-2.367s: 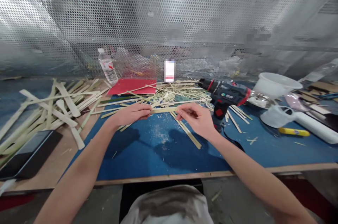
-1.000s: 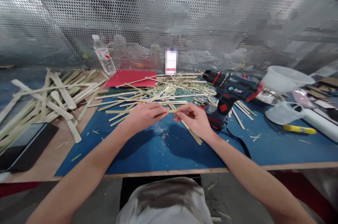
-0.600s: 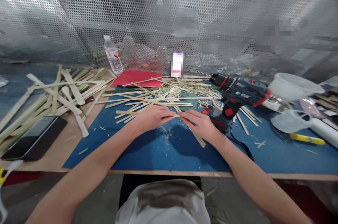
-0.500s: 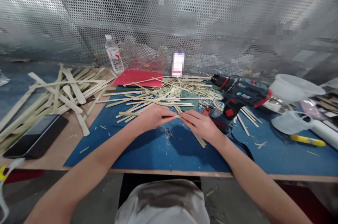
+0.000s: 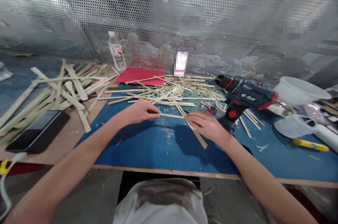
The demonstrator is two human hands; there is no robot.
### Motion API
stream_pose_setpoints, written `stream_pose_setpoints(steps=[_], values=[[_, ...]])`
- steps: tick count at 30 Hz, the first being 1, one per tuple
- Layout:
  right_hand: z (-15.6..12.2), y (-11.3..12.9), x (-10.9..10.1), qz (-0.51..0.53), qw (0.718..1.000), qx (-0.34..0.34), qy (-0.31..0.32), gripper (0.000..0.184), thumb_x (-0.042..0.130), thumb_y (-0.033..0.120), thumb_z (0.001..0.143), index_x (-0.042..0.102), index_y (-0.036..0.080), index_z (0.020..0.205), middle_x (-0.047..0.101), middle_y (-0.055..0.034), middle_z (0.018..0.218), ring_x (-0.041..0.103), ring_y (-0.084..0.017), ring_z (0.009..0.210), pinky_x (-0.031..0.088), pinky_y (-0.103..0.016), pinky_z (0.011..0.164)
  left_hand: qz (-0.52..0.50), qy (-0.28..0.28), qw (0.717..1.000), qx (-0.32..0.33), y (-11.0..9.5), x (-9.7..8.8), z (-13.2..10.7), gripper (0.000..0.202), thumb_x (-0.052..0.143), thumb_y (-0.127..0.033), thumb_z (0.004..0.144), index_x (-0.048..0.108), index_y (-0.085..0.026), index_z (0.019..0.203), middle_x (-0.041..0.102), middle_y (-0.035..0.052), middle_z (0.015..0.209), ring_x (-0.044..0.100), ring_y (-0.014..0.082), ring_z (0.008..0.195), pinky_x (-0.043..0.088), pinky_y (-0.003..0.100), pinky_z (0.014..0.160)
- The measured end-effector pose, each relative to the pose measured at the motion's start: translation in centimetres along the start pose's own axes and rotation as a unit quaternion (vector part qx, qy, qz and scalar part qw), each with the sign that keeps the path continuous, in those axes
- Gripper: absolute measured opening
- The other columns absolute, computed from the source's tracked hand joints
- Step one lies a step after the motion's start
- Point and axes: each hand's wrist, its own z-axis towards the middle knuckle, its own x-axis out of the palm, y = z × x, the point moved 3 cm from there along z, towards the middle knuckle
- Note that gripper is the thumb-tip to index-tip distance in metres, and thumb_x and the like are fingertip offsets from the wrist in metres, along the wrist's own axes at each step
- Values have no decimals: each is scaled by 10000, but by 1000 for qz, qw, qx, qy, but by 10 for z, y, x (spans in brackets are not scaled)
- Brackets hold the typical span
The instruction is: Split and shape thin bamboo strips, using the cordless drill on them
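A thin pale bamboo strip (image 5: pixel 173 115) stretches sideways between my two hands, a little above the blue mat (image 5: pixel 158 153). Its left end is pinched by my left hand (image 5: pixel 141 111), fingers closed. My right hand (image 5: pixel 207 123) is closed on the right end, and part of the strip is hidden in the fingers. Below and beside the right hand, longer bamboo strips (image 5: pixel 198 136) lie slantwise on the mat. Behind both hands spreads a loose heap of narrow strips and shavings (image 5: pixel 174 92). Pale dust is scattered under the held strip.
A cordless drill (image 5: pixel 243 95) stands to the right, near a white funnel (image 5: pixel 298 90) and a yellow-handled tool (image 5: pixel 311 144). Wide bamboo slats (image 5: pixel 58 90) and a black power bank (image 5: pixel 38 130) lie left. A water bottle (image 5: pixel 116 53) and red sheet (image 5: pixel 142 75) are at the back.
My left hand has moved left, away from the right one, so more of the strip shows between them. My right hand has shifted slightly right, and the view has moved a little.
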Motion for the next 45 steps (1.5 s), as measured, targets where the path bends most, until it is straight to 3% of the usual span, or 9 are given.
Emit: stream_pose_setpoints(steps=[3,6,11,17,22,28,34,39,45], values=[[-2,3,-5,-4,1000,-8,-15,226,543,226,1028,753,217,1112,729,-28,1138,720,-119,1012,620,-245,907,63,-21,998,-18,14,-19,-32,271,656,-448,966,827,-265,1069,817,32,991,743,172,848,524,242,754],[-1,13,-2,-8,1000,-6,2,211,568,236,1015,771,224,1072,734,-25,1119,724,-120,987,618,-235,883,83,-42,995,-27,22,-25,-62,286,631,-485,982,820,-290,1072,798,25,1063,732,180,938,530,268,866],[-1,21,8,19,999,10,49,247,543,245,1026,784,248,1079,736,-32,1074,716,-119,964,603,-234,878,87,-53,994,-49,30,-14,-98,300,612,-490,990,824,-286,1049,762,39,1089,712,187,965,544,290,905],[-6,18,18,30,996,0,88,254,535,257,1033,771,265,1126,726,-28,1130,687,-156,1056,594,-317,948,81,-60,993,-68,44,-8,-124,330,573,-500,1014,813,-277,1057,734,52,1147,696,200,1009,541,313,942],[-5,20,21,57,994,12,94,254,533,234,1030,760,254,1143,717,-33,1145,670,-155,1074,588,-327,964,105,-82,989,-62,55,-7,-127,341,553,-479,1034,794,-264,1142,726,59,1181,697,201,1033,527,315,949],[-6,21,24,57,994,23,88,224,561,224,1009,763,238,1104,711,-49,1139,653,-164,1050,587,-343,930,114,-56,991,-51,57,-9,-117,349,534,-485,1039,802,-266,1081,746,50,1150,705,194,1009,518,303,941],[-6,23,24,39,996,7,84,201,582,190,996,746,217,1108,704,-48,1149,638,-160,1046,583,-343,930,70,-42,989,-126,64,-20,-124,349,630,-534,975,769,-256,1136,750,35,1113,686,173,911,522,272,838],[-4,27,22,16,996,-10,83,200,598,149,985,731,197,1127,700,-37,1149,635,-149,1045,574,-337,949,43,-52,990,-126,67,-22,-133,331,604,-521,995,816,-275,1060,725,39,1144,678,187,1004,499,299,950],[-3,30,21,-6,996,-28,84,196,622,124,963,709,192,1125,692,-26,1154,629,-152,1063,569,-337,958,33,-84,988,-127,64,-17,-129,337,628,-503,984,785,-288,1192,738,35,1061,683,174,900,527,286,857]])
